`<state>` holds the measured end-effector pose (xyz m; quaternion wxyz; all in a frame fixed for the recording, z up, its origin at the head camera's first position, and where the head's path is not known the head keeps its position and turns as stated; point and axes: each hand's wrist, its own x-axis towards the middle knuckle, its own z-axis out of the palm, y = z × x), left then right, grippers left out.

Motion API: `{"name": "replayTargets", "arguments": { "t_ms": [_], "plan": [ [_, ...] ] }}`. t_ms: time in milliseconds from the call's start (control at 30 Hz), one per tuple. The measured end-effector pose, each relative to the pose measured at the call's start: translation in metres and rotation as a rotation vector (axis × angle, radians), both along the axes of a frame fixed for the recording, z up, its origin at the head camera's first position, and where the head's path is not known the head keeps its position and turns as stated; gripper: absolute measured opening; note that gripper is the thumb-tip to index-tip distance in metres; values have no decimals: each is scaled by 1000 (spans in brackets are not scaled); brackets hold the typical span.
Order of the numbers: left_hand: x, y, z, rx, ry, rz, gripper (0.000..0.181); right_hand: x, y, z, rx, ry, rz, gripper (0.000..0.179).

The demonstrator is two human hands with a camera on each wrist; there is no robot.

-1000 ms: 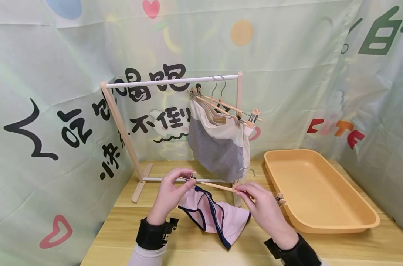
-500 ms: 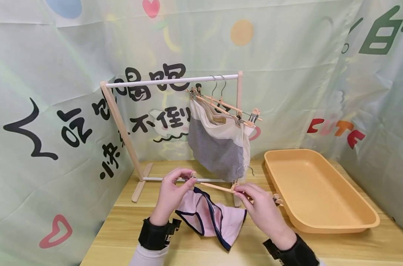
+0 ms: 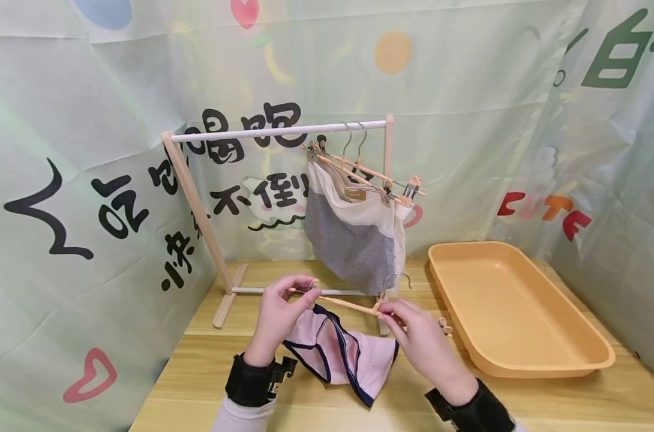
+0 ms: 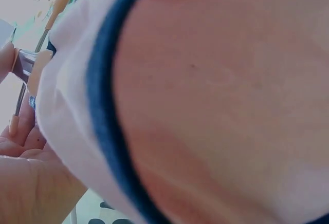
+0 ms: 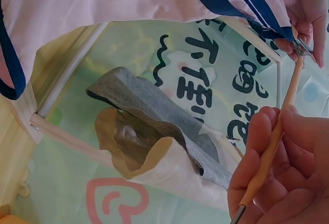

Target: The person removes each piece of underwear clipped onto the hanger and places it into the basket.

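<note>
My left hand (image 3: pixel 278 318) pinches the metal-and-wood clip (image 3: pixel 314 286) at the left end of a wooden trouser hanger (image 3: pixel 351 305). Pink briefs (image 3: pixel 378 360) with navy trim dangle from that clip, one corner caught in it, as the right wrist view shows. Near the base of the hook, my right hand (image 3: pixel 421 345) holds the bar between thumb and fingers. Beyond this hand the hanger's other clip (image 3: pixel 444 327) sticks out with no cloth in it. In the left wrist view the briefs (image 4: pixel 67 90) fill most of the picture and partly cover the left hand (image 4: pixel 36 183).
Behind the hands stands a small clothes rack (image 3: pixel 284 130) with a white rail. Grey-and-cream shorts (image 3: pixel 354 246) hang on hangers at its right end. A yellow tray (image 3: pixel 521 312) sits on the wooden table (image 3: pixel 197 384) to the right. Printed cloth (image 3: pixel 456 138) surrounds the table.
The right hand and the hanger have shifted slightly left, and the far clip with them. The briefs have swung a little left. The left hand keeps its pinch on the clip.
</note>
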<state>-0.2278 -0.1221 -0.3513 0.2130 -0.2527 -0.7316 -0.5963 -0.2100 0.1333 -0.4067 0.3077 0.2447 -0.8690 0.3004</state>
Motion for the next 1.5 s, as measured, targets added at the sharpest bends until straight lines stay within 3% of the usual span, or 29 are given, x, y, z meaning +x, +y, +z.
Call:
{"name": "replayTargets", "arguments": {
  "t_ms": [500,1100,1500],
  "plan": [
    [3,1,2,-54,-44,29,14,-2,-2,-5,33,3,-26,12],
    [1,4,-1,-41,52,27,12,-2,-5,-6,44,13,-39,12],
    [-1,6,-5,2,80,21,6,-1,-5,-5,44,1,-37,12]
  ]
}}
